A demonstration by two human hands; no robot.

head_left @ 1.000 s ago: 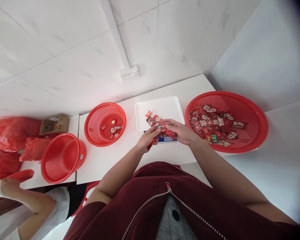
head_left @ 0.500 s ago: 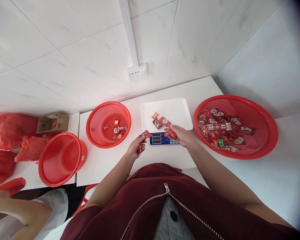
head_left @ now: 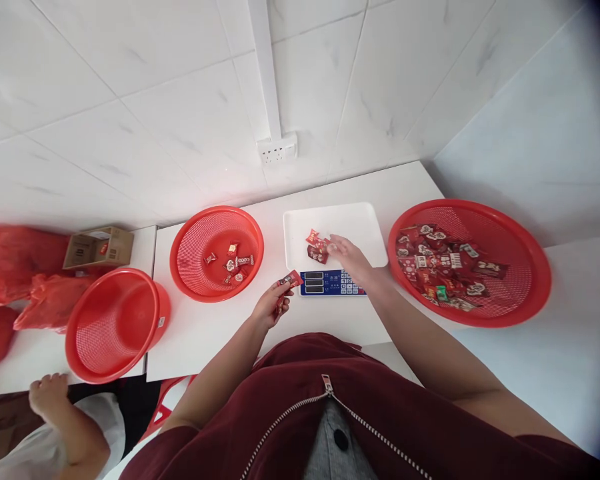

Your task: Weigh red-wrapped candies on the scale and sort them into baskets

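Observation:
My left hand (head_left: 271, 303) is closed around red wrapped candies (head_left: 291, 279), just left of the blue keypad panel of a scale. Above the scale's white tray (head_left: 350, 220), my right hand (head_left: 351, 259) has its fingers pinched at a red and white candy packet among a small group of wrapped candies (head_left: 318, 253). The fingers partly hide that packet. Displays and keys show on the blue panel (head_left: 325, 283) below the tray, partly covered by my right wrist.
To the right stands a wide red basket (head_left: 535, 267) with many wrapped candies; a smaller red basket (head_left: 180, 257) at left holds several. Farther left are a tall red basket (head_left: 153, 313), a cardboard box (head_left: 120, 248) and red plastic bags (head_left: 25, 257). A co-worker's hand (head_left: 50, 395) is at lower left.
My right hand has moved from over the keypad up and left to the candies on the tray. My left hand stays nearly still. The co-worker's hand no longer shows the red item.

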